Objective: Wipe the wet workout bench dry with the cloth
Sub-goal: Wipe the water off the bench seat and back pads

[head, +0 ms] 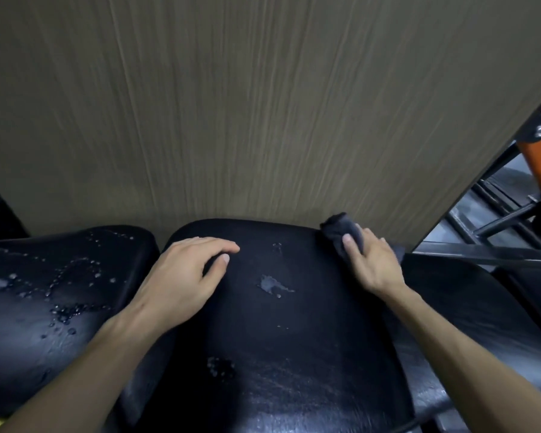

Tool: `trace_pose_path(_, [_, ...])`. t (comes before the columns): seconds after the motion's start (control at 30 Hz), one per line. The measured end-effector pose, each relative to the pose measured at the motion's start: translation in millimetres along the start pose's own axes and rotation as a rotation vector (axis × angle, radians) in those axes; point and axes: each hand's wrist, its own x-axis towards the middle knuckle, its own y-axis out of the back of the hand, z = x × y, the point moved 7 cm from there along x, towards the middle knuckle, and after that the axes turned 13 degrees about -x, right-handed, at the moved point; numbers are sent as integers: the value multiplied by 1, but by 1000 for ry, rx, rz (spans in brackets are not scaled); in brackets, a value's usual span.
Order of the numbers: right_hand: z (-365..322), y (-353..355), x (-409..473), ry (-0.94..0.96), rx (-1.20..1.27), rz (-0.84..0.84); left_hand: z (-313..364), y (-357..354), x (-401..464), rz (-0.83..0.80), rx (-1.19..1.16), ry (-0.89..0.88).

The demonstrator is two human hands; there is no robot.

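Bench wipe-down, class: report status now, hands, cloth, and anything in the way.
Right hand grips the cloth at the bench far right corner. Left hand rests on the pad, empty. Puddle mid-pad still wet. Nothing in the way.

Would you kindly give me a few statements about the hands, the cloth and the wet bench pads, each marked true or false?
1. The right hand holds the dark cloth at the far right edge of the middle pad. True.
2. The left hand also holds a cloth. False: it rests bare on the middle pad.
3. The left pad is dry. False: water droplets cover it.
4. A small puddle lies on the middle pad between the hands. True.
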Motion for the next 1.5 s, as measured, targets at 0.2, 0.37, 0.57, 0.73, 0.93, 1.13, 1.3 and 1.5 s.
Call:
trace_pose_path(0.2, [-129, -20, 4, 102, -43, 37, -22, 30, -9, 73, -23, 81])
trace_pose_path(0.37, [-140, -18, 4, 226, 43, 24, -32, 37, -8, 85, -58, 97])
trace_pose_path(0.57, [-34, -3, 21, -228, -14, -36, -48, 64, -15, 109, -35, 77])
trace_pose_path(0.73, [-131, -19, 26, -47, -114, 59, -64, 86, -27, 119, -12, 91])
trace_pose_path(0.93, [-286, -43, -1, 294, -7, -12, -71, 95, -28, 149, -6, 108])
trace_pose_path(1.13, [-197, -22, 32, 108, 51, -137, -74, 98, -29, 129, -8, 129])
trace_pose_path(1.3, [-204, -26, 36, 28, -45, -122, -85, 123, -46, 178, -7, 144])
trace_pose_path(1.5, [-329, -48, 0, 433, 22, -127, -86, 132, -49, 219, 7, 140])
